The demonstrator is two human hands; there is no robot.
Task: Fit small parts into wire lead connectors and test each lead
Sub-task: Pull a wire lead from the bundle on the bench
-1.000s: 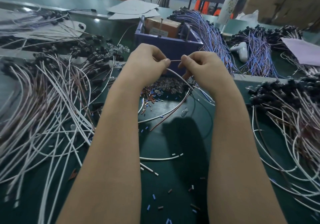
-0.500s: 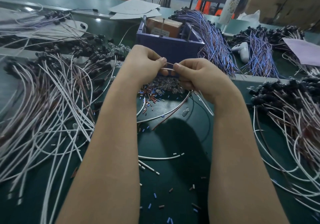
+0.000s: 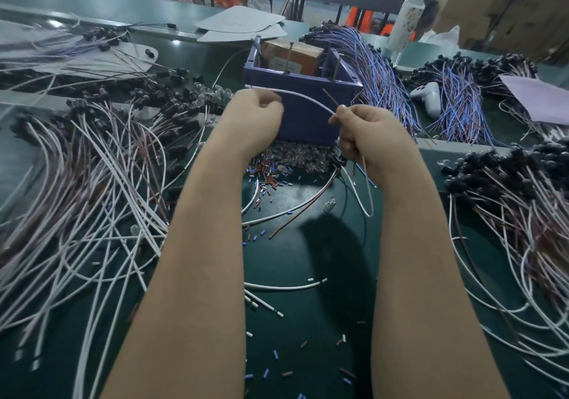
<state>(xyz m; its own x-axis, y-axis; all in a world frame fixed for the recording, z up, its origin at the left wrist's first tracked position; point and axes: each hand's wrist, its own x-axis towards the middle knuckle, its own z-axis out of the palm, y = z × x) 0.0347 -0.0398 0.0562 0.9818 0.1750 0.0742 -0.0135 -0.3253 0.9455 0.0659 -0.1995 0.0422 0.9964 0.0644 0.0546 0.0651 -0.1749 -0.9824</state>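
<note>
Both hands are raised over the middle of the table [image 3: 308, 321], just in front of the blue bin [image 3: 308, 121] that stands toward its far edge. The left hand [image 3: 254, 115] is clenched round one end of a white lead [image 3: 303, 96], whose tip pokes out past the fist toward the table's left side. The right hand [image 3: 366, 135] pinches the same lead between thumb and forefinger, along with a brown lead [image 3: 328, 98] that sticks up and away from the fingers. From under the right hand the white lead drops in a loop toward the table.

Between the hands the white lead arches, its long axis running left to right across the face of the bin. The working tip lies at the left hand, so that hand is the nearer one for any fitting, while the right hand serves as the anchor. A dark piece below the right hand may be a connector, but the view is too blurred there to be sure.

The pile of clear small parts [image 3: 295, 155] sits on the table under the hands, against the bin's foot. Heaps of leads [image 3: 92, 167] spread toward the left and right edges.
</note>
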